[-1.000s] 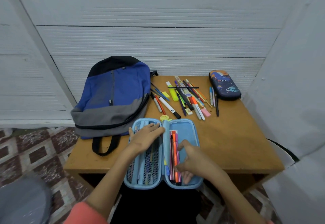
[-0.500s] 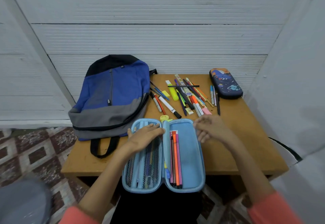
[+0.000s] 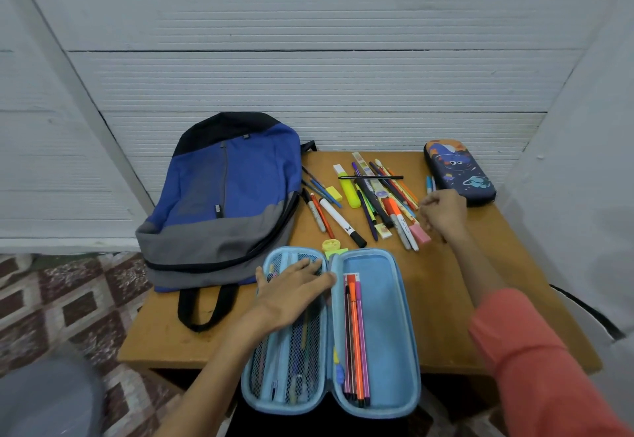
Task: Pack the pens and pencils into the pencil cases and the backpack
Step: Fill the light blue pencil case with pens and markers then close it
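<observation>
An open light-blue pencil case (image 3: 384,320) lies at the table's front edge. Its right half holds three thin markers (image 3: 356,340), orange among them. My left hand (image 3: 291,294) rests flat on its mesh left half. Loose pens, pencils, markers and erasers (image 3: 370,203) lie in a pile at the middle back. My right hand (image 3: 442,213) is at the pile's right edge, its fingers curled over the blue pens (image 3: 429,184) beside a shut dark space-print pencil case (image 3: 459,172). A blue and grey backpack (image 3: 223,203) lies at the left, zipped.
The small wooden table (image 3: 446,299) stands against a white ribbed wall. A pink eraser (image 3: 420,233) lies just left of my right wrist. A yellow sharpener (image 3: 332,246) sits at the light-blue case's top edge. Patterned floor tiles show to the left.
My right hand has left the light-blue case and moved up and right to the pens beside the dark case. My left hand stays on the mesh half.
</observation>
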Available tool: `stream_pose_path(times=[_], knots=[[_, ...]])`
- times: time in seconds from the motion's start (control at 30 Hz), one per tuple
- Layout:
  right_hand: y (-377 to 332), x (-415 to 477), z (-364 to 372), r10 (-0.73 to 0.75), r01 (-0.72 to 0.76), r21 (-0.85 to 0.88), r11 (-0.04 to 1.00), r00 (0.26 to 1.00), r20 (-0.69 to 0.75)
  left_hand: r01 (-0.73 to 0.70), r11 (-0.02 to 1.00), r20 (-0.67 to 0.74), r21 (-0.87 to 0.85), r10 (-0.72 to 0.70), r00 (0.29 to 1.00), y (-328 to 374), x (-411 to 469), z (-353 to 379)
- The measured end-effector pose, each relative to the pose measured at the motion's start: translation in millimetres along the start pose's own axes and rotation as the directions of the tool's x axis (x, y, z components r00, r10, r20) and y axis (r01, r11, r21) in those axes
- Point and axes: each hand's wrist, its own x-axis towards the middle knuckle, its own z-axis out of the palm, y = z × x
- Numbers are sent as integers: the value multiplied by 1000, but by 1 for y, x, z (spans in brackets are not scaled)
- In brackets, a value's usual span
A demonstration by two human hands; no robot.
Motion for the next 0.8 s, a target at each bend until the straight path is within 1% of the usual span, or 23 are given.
stream_pose_path(times=[0.1,0.27,0.37,0.53,0.67,0.8], knots=[[-5,14,13,-19,18,-51,999,1000,-20,-3,1000,23,11,3,1000,0,1,-2],[-9,22,31,-54,56,-118,992,998,17,-7,1000,48,23,6,999,-1,2,-6],[-6,25,37,-55,53,-164,985,998,-11,-11,1000,54,24,10,999,-2,1,-6],[-3,26,31,-16,6,-201,980,999,-45,-10,1000,63,26,8,998,-1,0,-8],[-1,26,24,38,-41,-252,967,999,-14,-12,1000,60,17,11,998,-2,-1,-8],[-4,25,21,47,-32,-330,943,998,37,-9,999,62,41,7,998,-1,0,-9]])
